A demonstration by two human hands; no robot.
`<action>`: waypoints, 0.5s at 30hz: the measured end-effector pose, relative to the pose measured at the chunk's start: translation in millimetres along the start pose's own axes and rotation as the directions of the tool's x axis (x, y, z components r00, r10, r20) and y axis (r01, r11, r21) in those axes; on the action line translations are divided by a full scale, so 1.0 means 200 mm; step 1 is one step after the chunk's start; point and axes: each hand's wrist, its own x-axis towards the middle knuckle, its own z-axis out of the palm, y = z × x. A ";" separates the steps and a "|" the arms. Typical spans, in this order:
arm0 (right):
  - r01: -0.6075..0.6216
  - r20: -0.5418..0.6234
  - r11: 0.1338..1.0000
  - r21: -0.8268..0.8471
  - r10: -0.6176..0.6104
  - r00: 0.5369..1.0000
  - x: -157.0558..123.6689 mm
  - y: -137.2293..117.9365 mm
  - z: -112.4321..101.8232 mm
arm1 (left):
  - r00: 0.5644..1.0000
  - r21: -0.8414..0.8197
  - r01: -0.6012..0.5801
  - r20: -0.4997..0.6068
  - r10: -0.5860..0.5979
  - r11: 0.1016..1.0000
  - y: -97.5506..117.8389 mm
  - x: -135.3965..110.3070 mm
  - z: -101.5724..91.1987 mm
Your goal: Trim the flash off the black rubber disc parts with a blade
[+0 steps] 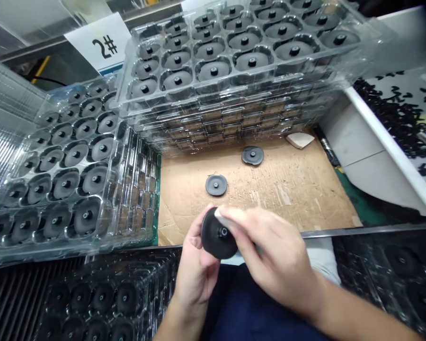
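My left hand (195, 267) and my right hand (273, 258) both grip one black round disc part (216, 237) with a small centre hub, held above my lap near the bench's front edge. The left fingers curl behind the disc. The right fingers press across its top and right side. Two more black discs lie loose on the brown cardboard sheet (298, 189): the nearer disc (216, 184) just beyond my hands, the farther disc (252, 155) close to the tray stack.
Stacked clear plastic trays full of black discs stand at the back (241, 52) and at the left (67, 166). More trays sit low at front left (102, 298) and front right (404, 274). A white bin (383, 137) of small black pieces is at right. A "2#" label (104, 45) hangs behind.
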 end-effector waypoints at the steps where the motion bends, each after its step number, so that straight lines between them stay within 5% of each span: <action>1: -0.051 0.033 0.998 0.035 0.050 0.998 -0.02 0.00 0.00 | 1.000 -0.009 0.003 0.007 -0.003 1.000 0.00 0.00 0.00; 3: -0.234 0.190 0.954 0.188 0.199 0.961 -0.05 0.01 -0.01 | 0.999 -0.031 0.045 0.004 -0.044 0.999 0.01 0.01 -0.02; 5: -0.443 0.308 0.822 0.357 0.344 0.887 -0.09 0.07 -0.03 | 0.996 -0.054 0.091 -0.019 -0.092 0.994 0.00 0.01 -0.02; 9: -0.614 0.240 0.590 0.525 0.589 0.772 -0.17 0.21 -0.02 | 0.991 -0.102 0.132 -0.009 -0.134 0.986 -0.01 0.01 0.00; 12: -0.666 0.218 0.572 0.479 0.657 0.721 -0.21 0.27 0.00 | 0.991 -0.149 0.131 0.042 -0.126 0.980 0.00 0.01 0.01; 15: -0.665 0.177 0.640 0.385 0.656 0.733 -0.18 0.25 -0.03 | 0.991 -0.166 0.125 0.063 -0.116 0.978 0.01 0.02 0.03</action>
